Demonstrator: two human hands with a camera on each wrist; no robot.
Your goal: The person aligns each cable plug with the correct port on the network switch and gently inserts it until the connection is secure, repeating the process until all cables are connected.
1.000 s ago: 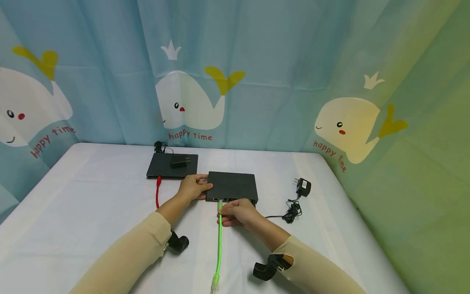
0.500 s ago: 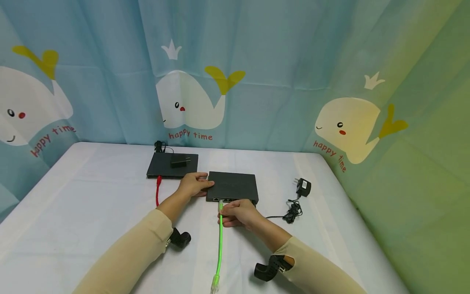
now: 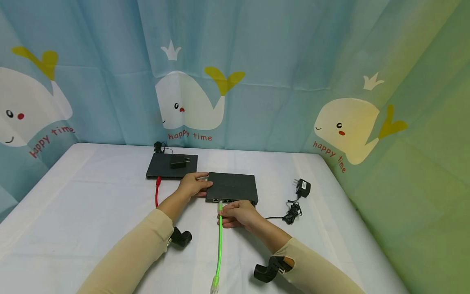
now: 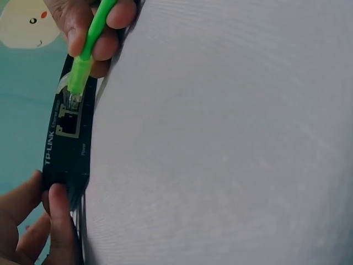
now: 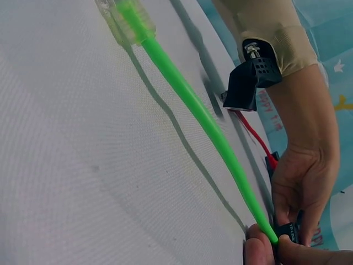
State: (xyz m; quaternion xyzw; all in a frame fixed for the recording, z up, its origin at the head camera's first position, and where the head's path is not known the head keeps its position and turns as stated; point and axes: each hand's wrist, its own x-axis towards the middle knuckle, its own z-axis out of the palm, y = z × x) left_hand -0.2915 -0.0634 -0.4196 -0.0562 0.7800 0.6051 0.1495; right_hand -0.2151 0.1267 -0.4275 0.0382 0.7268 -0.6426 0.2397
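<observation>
A black TP-LINK Ethernet switch (image 3: 233, 187) lies on the white table, its port side facing me. My left hand (image 3: 191, 185) grips its left end between thumb and fingers. With thumb and fingertips my right hand (image 3: 239, 212) pinches a bright green network cable (image 3: 220, 245) just behind its plug. In the left wrist view the clear plug (image 4: 74, 99) is at a port beside an open port (image 4: 69, 123); how deep it sits I cannot tell. The cable's other end, a clear plug (image 5: 129, 22) in the right wrist view, lies loose toward me.
Back left is a second flat black box (image 3: 156, 166) with a black power adapter (image 3: 178, 162) on top and a red cable (image 3: 158, 190) at its front. Another adapter (image 3: 303, 188) with a coiled cord (image 3: 292, 211) lies to the right. A curtain (image 3: 271, 110) hangs behind the table.
</observation>
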